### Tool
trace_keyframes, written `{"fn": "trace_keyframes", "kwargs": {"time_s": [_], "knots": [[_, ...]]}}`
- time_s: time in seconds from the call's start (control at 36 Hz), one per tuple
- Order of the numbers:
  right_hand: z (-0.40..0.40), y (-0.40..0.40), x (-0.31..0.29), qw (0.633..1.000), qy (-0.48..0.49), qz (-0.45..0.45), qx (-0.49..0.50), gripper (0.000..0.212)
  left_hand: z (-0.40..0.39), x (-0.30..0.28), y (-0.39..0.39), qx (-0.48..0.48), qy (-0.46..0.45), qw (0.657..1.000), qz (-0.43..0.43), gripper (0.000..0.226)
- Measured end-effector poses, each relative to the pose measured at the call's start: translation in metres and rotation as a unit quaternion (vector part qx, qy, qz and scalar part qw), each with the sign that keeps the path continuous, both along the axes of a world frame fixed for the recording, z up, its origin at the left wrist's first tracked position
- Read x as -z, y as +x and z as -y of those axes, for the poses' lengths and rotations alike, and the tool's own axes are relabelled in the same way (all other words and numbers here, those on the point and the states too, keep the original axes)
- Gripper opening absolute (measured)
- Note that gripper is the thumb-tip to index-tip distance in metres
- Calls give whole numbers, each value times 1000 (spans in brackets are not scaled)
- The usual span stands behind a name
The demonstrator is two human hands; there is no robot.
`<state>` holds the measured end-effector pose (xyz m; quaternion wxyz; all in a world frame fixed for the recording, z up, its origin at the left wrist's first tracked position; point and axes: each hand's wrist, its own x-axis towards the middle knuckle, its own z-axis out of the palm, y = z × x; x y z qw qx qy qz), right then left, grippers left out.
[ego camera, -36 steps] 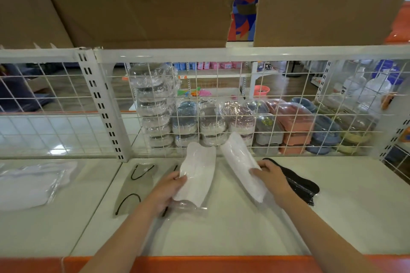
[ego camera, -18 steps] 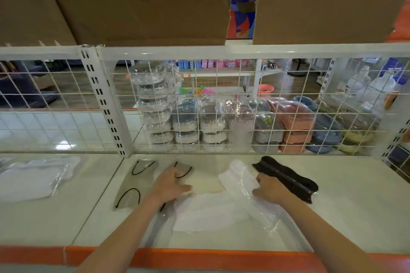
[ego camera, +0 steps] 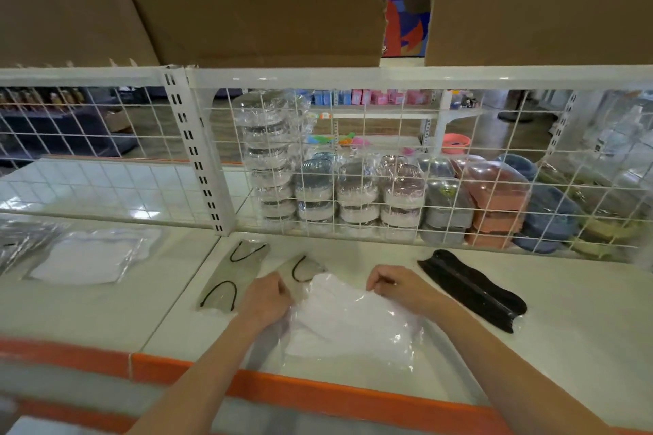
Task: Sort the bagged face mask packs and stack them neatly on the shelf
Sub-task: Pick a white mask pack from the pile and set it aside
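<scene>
A clear bag of white face masks (ego camera: 348, 320) lies flat on the white shelf (ego camera: 565, 346) in front of me. My left hand (ego camera: 266, 297) pinches the bag's far left corner and my right hand (ego camera: 395, 284) pinches its far right edge. Under my left hand lie two grey mask packs with black ear loops (ego camera: 231, 277). A black mask pack (ego camera: 471, 288) lies to the right of my right hand. Another bagged white mask pack (ego camera: 88, 256) rests on the left shelf section.
A white wire grid (ego camera: 353, 166) closes the back of the shelf, with wrapped plastic containers (ego camera: 318, 187) stacked behind it. Cardboard boxes (ego camera: 247, 0) sit on the shelf above. An orange strip (ego camera: 318, 388) runs along the front edge.
The two white packs were held up and apart; now they lie flat together near the front edge. Both hands moved to the bag's far corners.
</scene>
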<state>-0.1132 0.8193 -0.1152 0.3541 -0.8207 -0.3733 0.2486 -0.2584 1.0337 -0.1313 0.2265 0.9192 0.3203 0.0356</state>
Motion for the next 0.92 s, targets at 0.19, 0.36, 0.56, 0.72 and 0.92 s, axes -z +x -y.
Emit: {"fn": "trace_keyframes", "kwargs": {"time_s": [0.19, 0.36, 0.56, 0.72, 0.92], "knots": [[-26, -12, 22, 969, -159, 183, -47, 37, 7, -4, -21, -72, -55, 995, 35, 36], [-24, -23, 12, 945, -260, 172, -99, 59, 26, 2, -27, -9, -40, 998, -45, 54], [-19, -19, 5, 988, -26, 47, -142, 35, 39, -1, -29, -89, -246, 956, 134, 72], [-10, -5, 7, 984, 126, -24, 125, 18, 45, -17, -45, -91, -359, 882, 291, 18], [-5, -16, 14, 944, 141, -273, 119, 48, 31, -12, -55, -102, -290, 885, 350, 41]]}}
